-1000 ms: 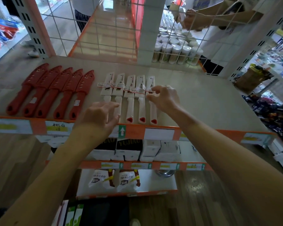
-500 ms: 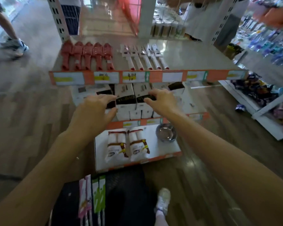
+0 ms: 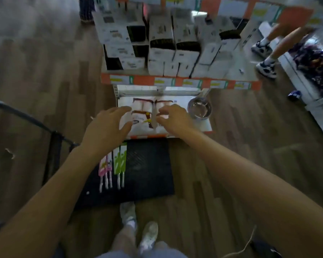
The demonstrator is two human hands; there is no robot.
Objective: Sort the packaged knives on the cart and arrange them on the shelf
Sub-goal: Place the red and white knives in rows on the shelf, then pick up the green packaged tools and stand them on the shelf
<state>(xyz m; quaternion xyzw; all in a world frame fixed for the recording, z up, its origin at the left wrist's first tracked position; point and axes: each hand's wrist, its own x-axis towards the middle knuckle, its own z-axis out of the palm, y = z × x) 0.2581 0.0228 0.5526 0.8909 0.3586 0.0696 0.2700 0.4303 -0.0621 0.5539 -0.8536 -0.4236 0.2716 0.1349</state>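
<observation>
Several packaged knives lie side by side on the black cart deck (image 3: 149, 174) below me: pink packs (image 3: 105, 165) on the left, green packs (image 3: 120, 161) next to them, handles toward me. My left hand (image 3: 105, 129) hovers above the far ends of these packs, fingers spread and holding nothing. My right hand (image 3: 172, 119) hangs in the air to the right, fingers loosely curled, empty. Both hands are in front of the shelf's lowest board (image 3: 198, 125). The top shelf with the red and white knives is out of view.
White and black boxes (image 3: 168, 43) fill the middle shelf. On the lowest board sit two wrapped white packs (image 3: 147, 108) and a steel bowl (image 3: 199, 109). The cart's handle bar (image 3: 26, 118) stands at left. Another person's legs (image 3: 267, 58) are at right. My feet (image 3: 138, 226) are below.
My view has tipped down from the top shelf to the cart. Both hands left the white knives on the top shelf and dropped, empty, to just above the cart.
</observation>
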